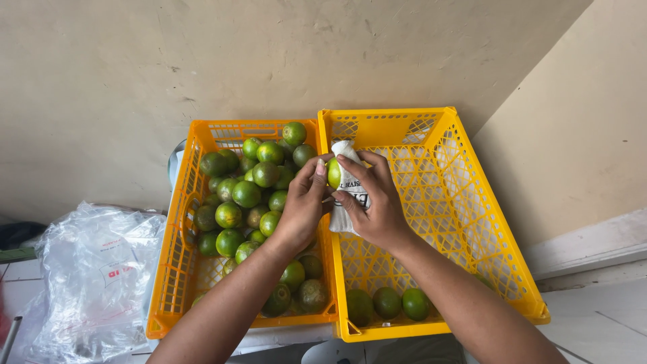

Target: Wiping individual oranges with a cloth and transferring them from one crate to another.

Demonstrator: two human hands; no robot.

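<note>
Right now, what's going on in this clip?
A person holds one green citrus fruit between both hands, above the edge where two yellow crates meet. The right hand presses a white cloth around the fruit, and the left hand steadies it. The left crate is heaped with green fruit. The right crate holds only three fruits at its near end. Clear plastic bags lie to the left.

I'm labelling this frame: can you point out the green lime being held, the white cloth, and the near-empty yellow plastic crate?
Green lime being held [333, 173], head view, on its exposed skin.
White cloth [344, 149], head view, on its upper fold.
Near-empty yellow plastic crate [387, 114], head view, on its far rim.
</note>
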